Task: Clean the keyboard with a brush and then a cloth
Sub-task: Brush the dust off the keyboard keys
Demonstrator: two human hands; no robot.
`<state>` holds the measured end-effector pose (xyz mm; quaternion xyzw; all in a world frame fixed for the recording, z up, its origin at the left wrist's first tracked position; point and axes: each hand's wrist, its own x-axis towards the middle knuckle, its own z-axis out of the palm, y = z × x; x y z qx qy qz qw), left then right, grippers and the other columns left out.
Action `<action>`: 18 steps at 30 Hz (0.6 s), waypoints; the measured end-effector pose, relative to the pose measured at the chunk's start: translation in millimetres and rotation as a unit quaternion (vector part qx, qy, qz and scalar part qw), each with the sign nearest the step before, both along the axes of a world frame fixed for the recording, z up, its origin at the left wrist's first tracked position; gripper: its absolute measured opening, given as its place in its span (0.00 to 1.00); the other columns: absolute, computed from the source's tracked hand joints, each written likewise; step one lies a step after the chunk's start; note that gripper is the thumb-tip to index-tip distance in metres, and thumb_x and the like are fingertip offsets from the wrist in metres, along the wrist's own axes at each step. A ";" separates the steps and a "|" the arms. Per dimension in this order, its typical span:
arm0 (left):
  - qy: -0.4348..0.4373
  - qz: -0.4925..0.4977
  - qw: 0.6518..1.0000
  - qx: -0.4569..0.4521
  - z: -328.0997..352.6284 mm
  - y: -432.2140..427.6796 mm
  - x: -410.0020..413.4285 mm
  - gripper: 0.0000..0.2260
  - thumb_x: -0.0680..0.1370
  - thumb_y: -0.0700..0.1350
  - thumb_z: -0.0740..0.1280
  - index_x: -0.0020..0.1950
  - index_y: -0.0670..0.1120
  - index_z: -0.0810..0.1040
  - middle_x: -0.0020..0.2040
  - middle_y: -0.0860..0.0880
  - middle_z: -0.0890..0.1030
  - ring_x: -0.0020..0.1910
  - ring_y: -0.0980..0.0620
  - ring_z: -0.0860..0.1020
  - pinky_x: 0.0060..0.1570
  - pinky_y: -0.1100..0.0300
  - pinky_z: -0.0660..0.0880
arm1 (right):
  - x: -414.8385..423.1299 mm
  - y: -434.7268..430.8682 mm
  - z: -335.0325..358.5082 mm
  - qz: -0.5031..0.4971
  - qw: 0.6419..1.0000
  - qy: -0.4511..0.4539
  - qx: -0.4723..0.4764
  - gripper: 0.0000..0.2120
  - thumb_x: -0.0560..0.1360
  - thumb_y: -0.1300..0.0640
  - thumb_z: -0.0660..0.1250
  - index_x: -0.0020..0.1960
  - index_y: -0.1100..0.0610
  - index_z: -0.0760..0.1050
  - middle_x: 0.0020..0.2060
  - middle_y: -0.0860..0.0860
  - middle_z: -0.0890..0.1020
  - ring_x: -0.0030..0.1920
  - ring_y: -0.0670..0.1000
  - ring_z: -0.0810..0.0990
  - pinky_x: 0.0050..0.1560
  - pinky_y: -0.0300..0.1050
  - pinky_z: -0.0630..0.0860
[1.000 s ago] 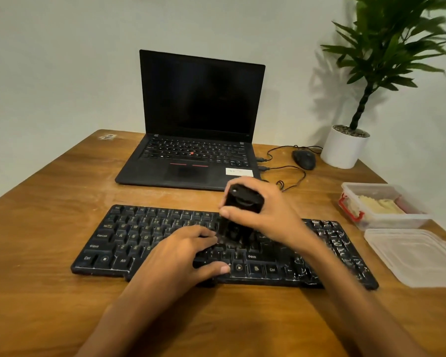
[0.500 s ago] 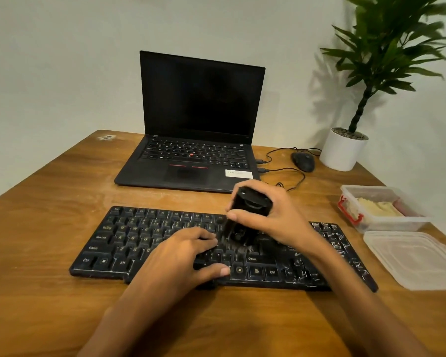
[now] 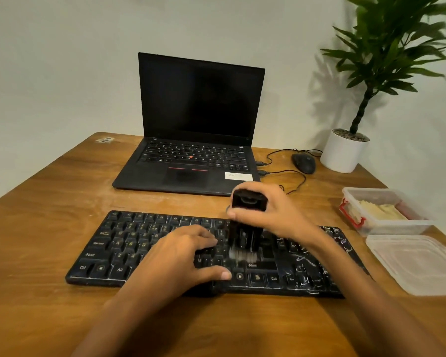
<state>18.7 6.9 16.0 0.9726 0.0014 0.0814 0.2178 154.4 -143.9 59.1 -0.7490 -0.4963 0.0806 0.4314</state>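
Brushing the keyboard [image 3: 129, 243] at mid-table, right hand [image 3: 276, 215] gripping the brush [image 3: 245, 228] upright, bristles on the middle keys, left hand [image 3: 183, 256] flat, steadying; next likely working rightward over the white streaks, cloth [image 3: 381, 211] waiting.

Scuffed plastic keyboard [image 3: 129, 243] — wood table [image 3: 49, 202]

One keyboard [image 3: 129, 243], laptop [image 3: 196, 140], mouse [image 3: 303, 163], plant [image 3: 371, 81], brush [image 3: 246, 228], container [image 3: 381, 215], lid [image 3: 417, 264]; two hands.

brush [image 3: 245, 228]: moved toward the keyboard's [image 3: 144, 243] near edge, bristles blurred on lower key rows
right hand [image 3: 273, 215]: shifted slightly with it, toward the tabletop's right edge
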 end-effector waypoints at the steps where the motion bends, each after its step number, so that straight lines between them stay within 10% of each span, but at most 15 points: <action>1: 0.000 0.000 1.000 -0.001 -0.5 0.3 -0.6 0.37 0.62 0.72 0.58 0.67 0.55 0.70 0.63 0.63 0.70 0.58 0.68 0.64 0.59 0.69 0.63 | 4.1 3.1 1.2 -0.025 0.999 -0.024 0.011 0.16 0.67 0.42 0.69 0.48 0.52 0.76 0.41 0.49 0.80 0.43 0.48 0.79 0.44 0.49 0.77; 18: 0.003 0.001 1.000 -0.010 -0.3 -0.4 -1.8 0.42 0.59 0.73 0.53 0.68 0.55 0.69 0.62 0.64 0.68 0.57 0.69 0.62 0.60 0.69 0.63 | 19.4 -12.8 5.1 -0.036 0.999 -0.010 0.016 0.15 0.67 0.46 0.72 0.47 0.55 0.76 0.40 0.48 0.80 0.42 0.46 0.79 0.43 0.40 0.75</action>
